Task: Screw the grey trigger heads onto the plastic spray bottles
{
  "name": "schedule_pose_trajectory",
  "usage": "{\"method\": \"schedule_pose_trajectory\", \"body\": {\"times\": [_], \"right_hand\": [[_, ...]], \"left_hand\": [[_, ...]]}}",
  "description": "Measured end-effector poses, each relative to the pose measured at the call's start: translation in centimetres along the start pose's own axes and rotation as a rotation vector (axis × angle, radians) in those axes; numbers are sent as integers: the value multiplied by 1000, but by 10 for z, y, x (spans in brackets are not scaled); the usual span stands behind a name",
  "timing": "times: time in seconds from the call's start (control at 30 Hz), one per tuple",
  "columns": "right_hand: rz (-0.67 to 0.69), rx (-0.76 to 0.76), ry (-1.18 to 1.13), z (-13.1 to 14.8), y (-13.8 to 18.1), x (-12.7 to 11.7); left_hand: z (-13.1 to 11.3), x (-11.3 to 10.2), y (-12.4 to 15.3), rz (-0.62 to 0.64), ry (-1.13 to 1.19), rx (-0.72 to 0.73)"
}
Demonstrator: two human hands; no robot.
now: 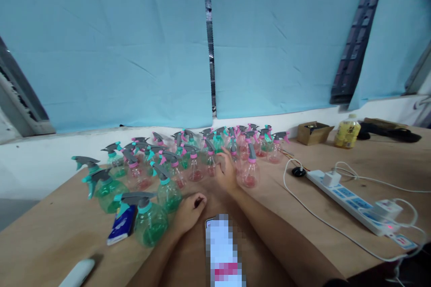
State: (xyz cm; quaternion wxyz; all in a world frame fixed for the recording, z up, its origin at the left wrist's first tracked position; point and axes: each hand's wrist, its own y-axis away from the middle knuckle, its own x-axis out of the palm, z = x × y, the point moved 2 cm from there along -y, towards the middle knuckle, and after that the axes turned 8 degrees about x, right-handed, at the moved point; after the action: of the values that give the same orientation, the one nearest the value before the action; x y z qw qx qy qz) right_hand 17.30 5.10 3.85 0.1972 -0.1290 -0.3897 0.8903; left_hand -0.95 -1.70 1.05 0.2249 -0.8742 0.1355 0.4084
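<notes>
Right hand: I held it beyond the phone, fingers loosely parted, beside a pink spray bottle; contact, I couldn't tell.
Left hand: mine lay curled, left of the phone; whether anything was inside, I couldn't tell.
Spray bottles: they stood crowded, beyond the phone and leftward.
Careful handling: gripping the neck slowly, I judged, best spared neighbours a knock.

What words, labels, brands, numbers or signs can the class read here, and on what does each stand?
None can be read.
Yellow bottle: dark marks on the label, too blurred.
Power strip: blue panels with white marks, too small.
Blue packet: white marking, too blurred.
Phone: screen pixelated, nothing legible.
Spray bottles: no lettering that I can make out.
</notes>
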Motion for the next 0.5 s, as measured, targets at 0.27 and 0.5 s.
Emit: {"method": "schedule_pose_trajectory", "body": {"times": [0.27, 0.5], "right_hand": [[-118, 54, 219, 5, -31, -18], [-84, 256, 287, -24, -29, -12]], "left_hand": [[0, 0, 0, -9, 4, 12], [0, 0, -1, -11, -2, 10]]}}
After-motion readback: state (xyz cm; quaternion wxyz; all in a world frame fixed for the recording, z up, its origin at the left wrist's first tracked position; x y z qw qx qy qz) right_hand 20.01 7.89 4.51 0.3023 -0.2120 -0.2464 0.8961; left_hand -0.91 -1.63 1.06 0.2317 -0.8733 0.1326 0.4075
